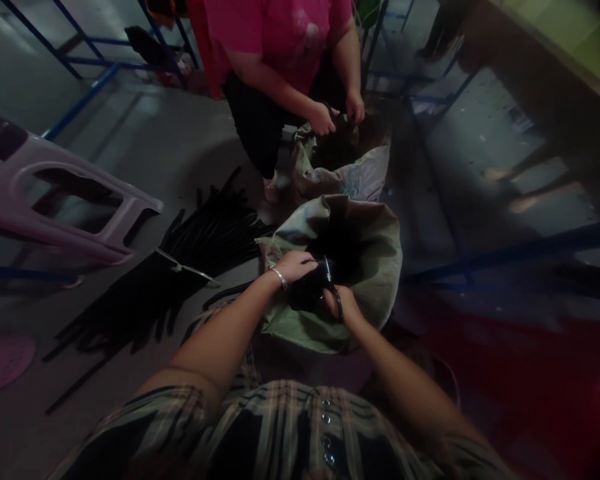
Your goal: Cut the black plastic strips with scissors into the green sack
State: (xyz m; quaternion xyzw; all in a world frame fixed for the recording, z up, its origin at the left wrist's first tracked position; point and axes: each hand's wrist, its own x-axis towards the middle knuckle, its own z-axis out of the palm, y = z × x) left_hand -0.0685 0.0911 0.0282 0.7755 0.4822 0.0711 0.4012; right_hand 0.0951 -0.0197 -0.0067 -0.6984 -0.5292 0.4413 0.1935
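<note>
I've got the left hand [294,267] closed on a bunch of black strips [307,293] at the mouth of a green woven sack [380,267], center frame. The right hand [344,308] is curled around black-handled scissors [334,297], right beside it. More black strips [213,237] lie on the floor, left of center.

Grey concrete flr [195,143] carried everything. Left of centre, 2 loose piles of long blk strips [215,233] lay directly on it, the nearer pile [130,307] w/ a pale tie [187,268] across it. Far left: lilac plastic stool [10,193] on its side, pink perforated disc [0,363] nearer the camera. Centre: 2 woven sacks sat on flr, green near sack [375,267] touching far sack [340,180]. Blue metal rack legs [85,100] stood far left & right.
</note>
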